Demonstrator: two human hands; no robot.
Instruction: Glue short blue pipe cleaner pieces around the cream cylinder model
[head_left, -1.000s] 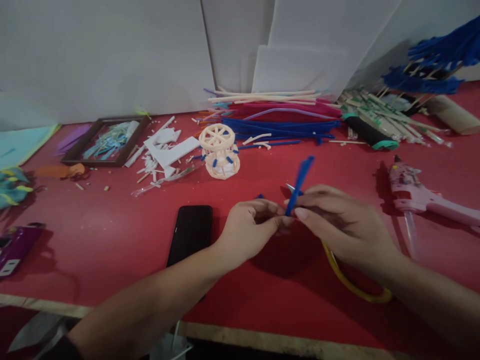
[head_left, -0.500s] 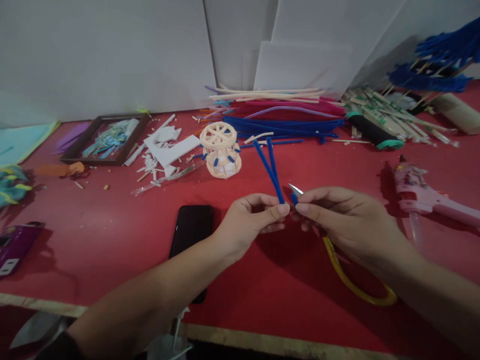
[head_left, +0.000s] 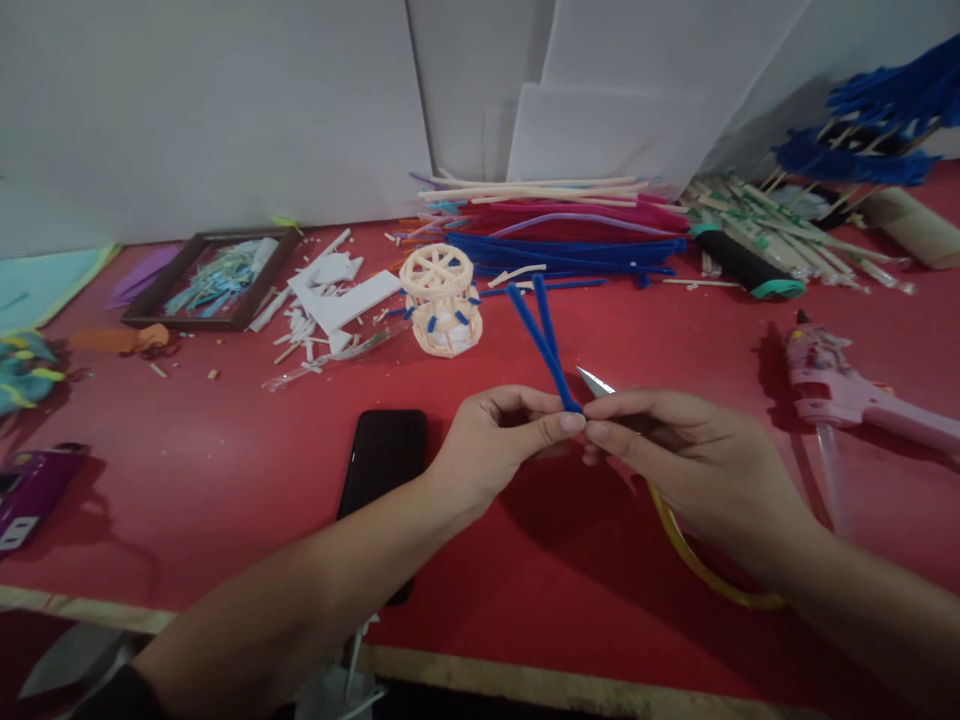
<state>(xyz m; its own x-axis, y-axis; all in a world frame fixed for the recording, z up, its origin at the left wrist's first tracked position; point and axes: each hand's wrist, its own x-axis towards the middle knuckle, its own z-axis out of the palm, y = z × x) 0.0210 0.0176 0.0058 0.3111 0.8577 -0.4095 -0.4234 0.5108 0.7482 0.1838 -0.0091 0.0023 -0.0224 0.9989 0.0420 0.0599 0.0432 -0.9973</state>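
Two blue pipe cleaners (head_left: 543, 335) rise in a narrow V from my left hand (head_left: 517, 430), pinched at their lower end between thumb and fingers. My right hand (head_left: 675, 440) is closed, its thumb and index fingertips meeting the left ones at the bottom of the blue strands. Scissors are also held in it: a pointed silver blade (head_left: 594, 381) sticks out above the fingers, and the yellow handle (head_left: 694, 560) curves out below the palm. Beyond the hands stands a cream pipe-cleaner frame (head_left: 439, 300) with small blue pieces around its middle.
Behind lie bundled pipe cleaners (head_left: 570, 250) in several colours. A pink glue gun (head_left: 832, 385) lies right, near a black-and-green roll (head_left: 746, 262). A black phone (head_left: 386, 455) is beside my left forearm. White scraps (head_left: 337, 300) and a brown frame (head_left: 262, 295) lie left.
My right fingertips have moved slightly left and now touch the left ones. The short blue end by my right thumb no longer stands up. More of the scissors blade shows.
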